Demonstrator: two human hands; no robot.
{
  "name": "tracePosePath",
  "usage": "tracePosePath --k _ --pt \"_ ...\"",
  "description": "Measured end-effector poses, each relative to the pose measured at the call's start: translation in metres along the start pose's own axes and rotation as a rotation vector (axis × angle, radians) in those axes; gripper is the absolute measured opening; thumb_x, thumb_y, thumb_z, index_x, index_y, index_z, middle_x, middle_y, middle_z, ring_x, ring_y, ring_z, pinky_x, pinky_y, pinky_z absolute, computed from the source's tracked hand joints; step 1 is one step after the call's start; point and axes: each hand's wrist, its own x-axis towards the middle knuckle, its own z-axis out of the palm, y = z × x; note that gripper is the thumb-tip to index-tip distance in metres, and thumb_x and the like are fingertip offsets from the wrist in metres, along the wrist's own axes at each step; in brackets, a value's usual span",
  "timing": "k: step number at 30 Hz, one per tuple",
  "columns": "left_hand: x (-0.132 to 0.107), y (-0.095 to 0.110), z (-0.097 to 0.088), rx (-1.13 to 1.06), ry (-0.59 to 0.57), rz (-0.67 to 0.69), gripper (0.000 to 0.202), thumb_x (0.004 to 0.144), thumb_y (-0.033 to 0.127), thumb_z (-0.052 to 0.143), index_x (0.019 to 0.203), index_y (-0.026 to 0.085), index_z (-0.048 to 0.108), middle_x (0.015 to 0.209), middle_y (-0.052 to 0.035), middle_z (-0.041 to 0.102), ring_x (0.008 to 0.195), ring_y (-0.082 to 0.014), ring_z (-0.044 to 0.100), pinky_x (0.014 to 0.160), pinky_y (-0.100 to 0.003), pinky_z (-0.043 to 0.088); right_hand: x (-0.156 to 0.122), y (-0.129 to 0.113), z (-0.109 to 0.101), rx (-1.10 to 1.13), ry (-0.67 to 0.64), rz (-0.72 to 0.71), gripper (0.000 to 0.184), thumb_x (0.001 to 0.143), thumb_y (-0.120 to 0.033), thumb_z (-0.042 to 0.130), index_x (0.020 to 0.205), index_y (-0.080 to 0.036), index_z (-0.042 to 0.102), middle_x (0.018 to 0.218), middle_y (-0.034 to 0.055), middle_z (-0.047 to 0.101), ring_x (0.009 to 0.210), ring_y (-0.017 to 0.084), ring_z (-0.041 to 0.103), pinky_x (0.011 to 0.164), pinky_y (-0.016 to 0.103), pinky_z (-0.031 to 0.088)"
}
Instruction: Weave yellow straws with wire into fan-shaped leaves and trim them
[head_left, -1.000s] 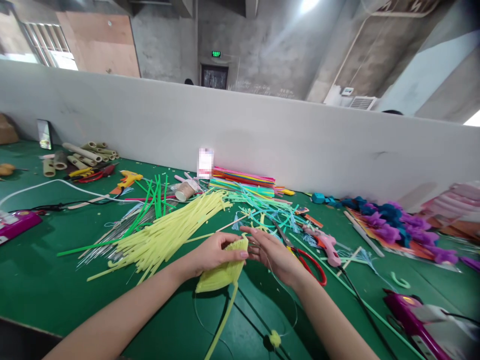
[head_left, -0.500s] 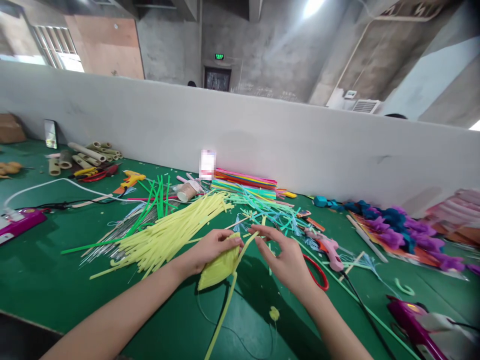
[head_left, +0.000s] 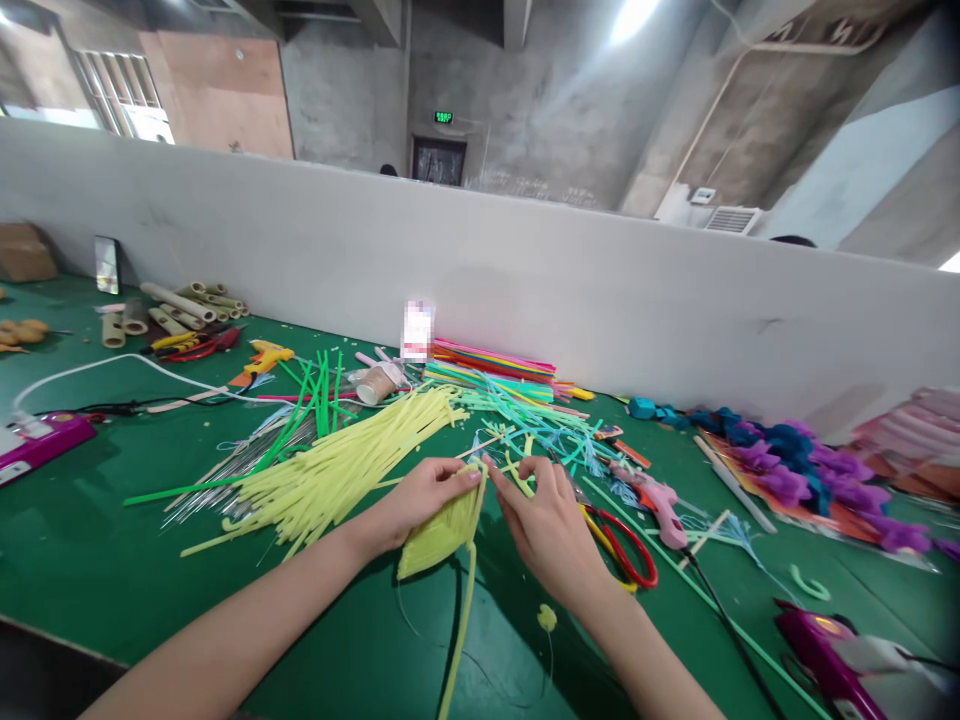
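Observation:
My left hand (head_left: 433, 495) is closed on a flat, pointed piece made of yellow pipe cleaners (head_left: 436, 540), gripping its upper edge between thumb and fingers. A loose yellow pipe cleaner (head_left: 463, 620) trails down from its right side toward me. At the top right corner of the piece, the fingertips of my right hand (head_left: 551, 520) press on the yellow strand; its other fingers are curled. Scissors with red and yellow handles (head_left: 634, 552) lie just right of that hand. A big bundle of yellow pipe cleaners (head_left: 352, 460) spreads out beyond my left arm.
A pink glue gun (head_left: 660, 510) with a black cord lies to the right, near a magenta power strip (head_left: 832, 655). Purple flowers (head_left: 787, 475) lie farther right. Toward the back are a yellow glue gun (head_left: 268, 355), bamboo tubes (head_left: 184, 302) and colored pipe cleaners (head_left: 495, 362).
My right hand has moved slightly left, bringing the yellow strand against the piece's upper right edge. More of the scissors now shows. My left hand has kept its hold.

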Motion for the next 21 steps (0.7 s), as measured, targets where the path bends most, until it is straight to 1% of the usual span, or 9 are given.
tracePosePath --k 2,4,7,9,11,13,16,18,21 --pt "-0.001 0.001 0.0 0.035 0.008 0.017 0.044 0.075 0.054 0.064 0.088 0.013 0.064 0.075 -0.0014 0.061 0.068 -0.0134 0.054 0.061 -0.022 0.04 0.0 0.002 -0.001 0.13 0.039 0.013 0.035 0.089 -0.018 0.046 0.119 -0.027 0.061 0.098 0.0103 0.051 0.089 0.024 0.051 0.077 0.038 0.046" --pt "-0.001 0.002 -0.001 0.047 0.012 0.019 0.044 0.075 0.055 0.063 0.087 0.013 0.064 0.073 -0.0004 0.059 0.066 -0.0129 0.053 0.06 -0.022 0.039 0.001 0.003 -0.002 0.281 0.091 0.08 0.027 0.089 -0.021 0.047 0.109 -0.024 0.065 0.098 0.0097 0.053 0.091 0.023 0.053 0.08 0.037 0.046" --pt "0.0 0.001 -0.002 0.039 -0.016 0.002 0.045 0.076 0.056 0.062 0.088 0.013 0.064 0.075 -0.0017 0.062 0.065 -0.0131 0.054 0.061 -0.023 0.041 0.005 0.005 -0.003 0.492 0.058 0.297 0.024 0.088 -0.034 0.052 0.104 -0.023 0.064 0.096 0.0085 0.059 0.088 0.023 0.056 0.077 0.036 0.046" --pt "0.0 0.001 -0.002 0.025 -0.052 -0.01 0.046 0.077 0.056 0.06 0.091 0.012 0.065 0.08 -0.0041 0.065 0.067 -0.0141 0.057 0.063 -0.025 0.043 0.007 0.009 -0.001 0.684 -0.072 0.491 0.032 0.087 -0.046 0.052 0.105 -0.022 0.061 0.093 0.0076 0.064 0.082 0.022 0.059 0.07 0.033 0.047" --pt "-0.001 0.001 -0.001 0.018 -0.082 -0.005 0.047 0.078 0.056 0.06 0.094 0.012 0.066 0.083 -0.0059 0.067 0.069 -0.0155 0.059 0.065 -0.026 0.045 0.006 0.016 0.001 0.933 -0.265 0.682 0.043 0.086 -0.056 0.047 0.104 -0.02 0.061 0.088 0.0073 0.067 0.077 0.02 0.06 0.064 0.03 0.046" --pt "-0.002 0.001 0.0 0.035 -0.1 0.007 0.046 0.078 0.055 0.06 0.093 0.012 0.066 0.083 -0.0062 0.068 0.071 -0.0166 0.061 0.066 -0.027 0.046 0.004 0.023 0.002 1.18 -0.484 0.802 0.053 0.086 -0.063 0.041 0.101 -0.018 0.064 0.085 0.0078 0.069 0.073 0.018 0.062 0.062 0.028 0.045" --pt "-0.003 0.001 0.001 0.073 -0.139 -0.003 0.043 0.077 0.053 0.063 0.085 0.011 0.067 0.078 -0.0063 0.068 0.07 -0.0181 0.063 0.063 -0.026 0.046 0.001 0.027 0.001 1.407 -0.706 0.816 0.064 0.085 -0.068 0.037 0.09 -0.014 0.07 0.083 0.0088 0.07 0.071 0.015 0.062 0.061 0.024 0.044" --pt "-0.004 0.001 0.001 0.047 -0.196 -0.043 0.043 0.076 0.054 0.063 0.083 0.011 0.066 0.08 -0.008 0.069 0.072 -0.0203 0.065 0.063 -0.028 0.048 0.001 0.026 0.001 1.452 -0.736 0.785 0.062 0.083 -0.067 0.041 0.084 -0.013 0.071 0.082 0.0085 0.07 0.07 0.014 0.062 0.059 0.022 0.043" --pt "-0.004 0.001 0.001 -0.007 -0.238 -0.087 0.045 0.076 0.055 0.062 0.087 0.012 0.066 0.084 -0.0107 0.071 0.074 -0.0229 0.067 0.064 -0.032 0.051 0.002 0.019 0.002 1.47 -0.699 0.78 0.049 0.081 -0.06 0.054 0.081 -0.013 0.07 0.083 0.0068 0.07 0.065 0.011 0.058 0.057 0.02 0.042"
